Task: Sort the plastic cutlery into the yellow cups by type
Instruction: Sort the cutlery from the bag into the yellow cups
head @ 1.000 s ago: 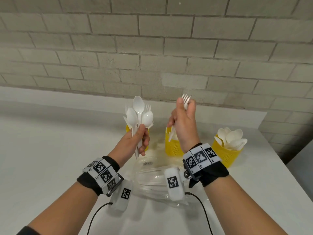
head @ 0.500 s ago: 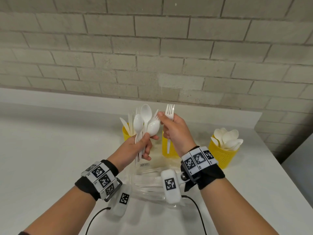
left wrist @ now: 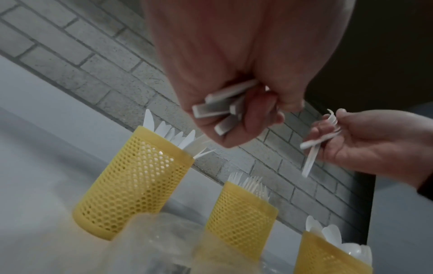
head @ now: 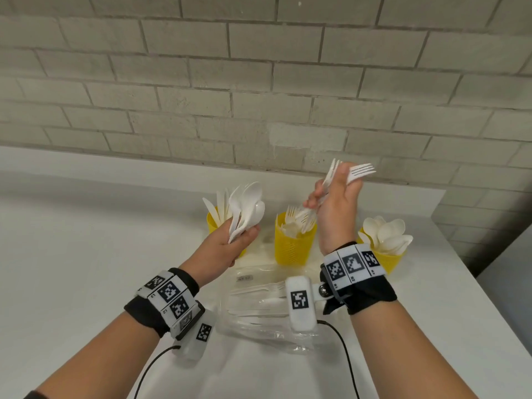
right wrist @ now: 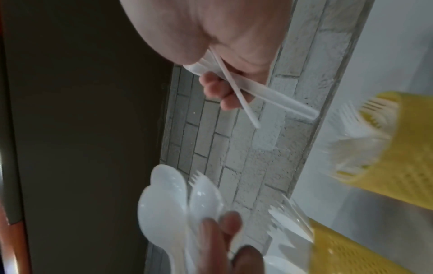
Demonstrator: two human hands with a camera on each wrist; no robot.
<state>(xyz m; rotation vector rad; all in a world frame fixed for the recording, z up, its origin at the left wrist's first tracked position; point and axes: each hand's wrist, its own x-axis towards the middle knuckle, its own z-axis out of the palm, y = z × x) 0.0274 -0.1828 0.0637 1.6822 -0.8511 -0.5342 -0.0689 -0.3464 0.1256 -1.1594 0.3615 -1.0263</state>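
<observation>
- On the far left of the white table, only bare surface under a pale brick wall.
- Left hand raised above the table, fingers curled round the handles of a bunch of white spoons, bowls pointing up; one fork head showing among them in the right wrist view.
- Just behind this hand, left yellow cup, a mesh cup standing upright with white knives inside, blades up.
- In front, between the two wrists, a clear plastic bag lying flat on the table, with some white cutlery inside.
- Middle yellow cup upright, holding forks with tines up.
- Right hand raised above and slightly right of the middle cup, fingers closed round two white forks, crossing each other, tines up, handles pointing down toward the middle cup but apart from it.
- Right yellow cup on the far right near the table edge, full of spoons, bowls up.
- Three cups in one row, each apart from the next.
</observation>
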